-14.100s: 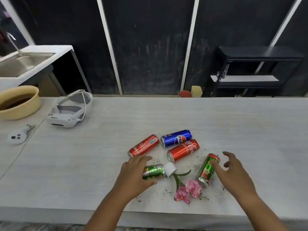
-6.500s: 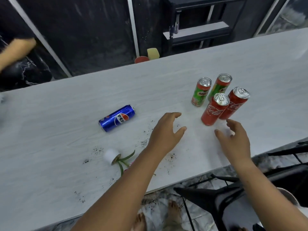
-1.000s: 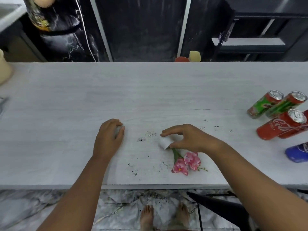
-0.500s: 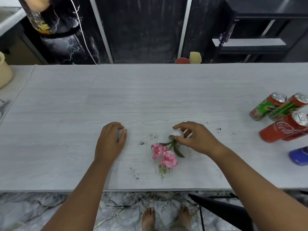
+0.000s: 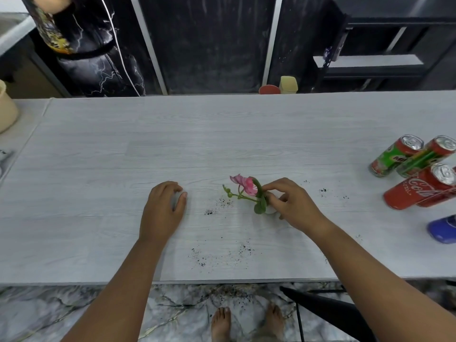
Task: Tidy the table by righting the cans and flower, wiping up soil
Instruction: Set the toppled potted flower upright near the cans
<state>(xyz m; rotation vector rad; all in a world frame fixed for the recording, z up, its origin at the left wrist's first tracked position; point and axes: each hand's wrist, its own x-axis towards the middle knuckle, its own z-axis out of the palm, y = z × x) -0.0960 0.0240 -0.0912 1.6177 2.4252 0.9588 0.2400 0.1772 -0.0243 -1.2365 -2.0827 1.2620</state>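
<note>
A pink flower (image 5: 243,185) with green leaves stands nearly upright in its small white pot (image 5: 271,211), mid-table. My right hand (image 5: 290,204) grips the pot and mostly hides it. Palm down, my left hand (image 5: 164,208) rests on the table to the left, fingers loosely curled and holding nothing. Dark soil specks (image 5: 213,211) lie between the hands, with more soil (image 5: 222,255) near the front edge. At the right stand two green-red cans (image 5: 394,156), a red cola can (image 5: 419,187) with another behind it, and a blue can (image 5: 443,228), cut off by the frame.
The pale wood-grain table (image 5: 172,144) has its front edge close to me. A beige bowl (image 5: 6,107) sits far left. A person in dark clothes (image 5: 86,45) stands behind the table. A black chair (image 5: 328,312) is under the right side, my bare feet beside it.
My right hand has turned the flower from lying on the table up onto its pot, blooms now raised. My left hand has stayed in place.
</note>
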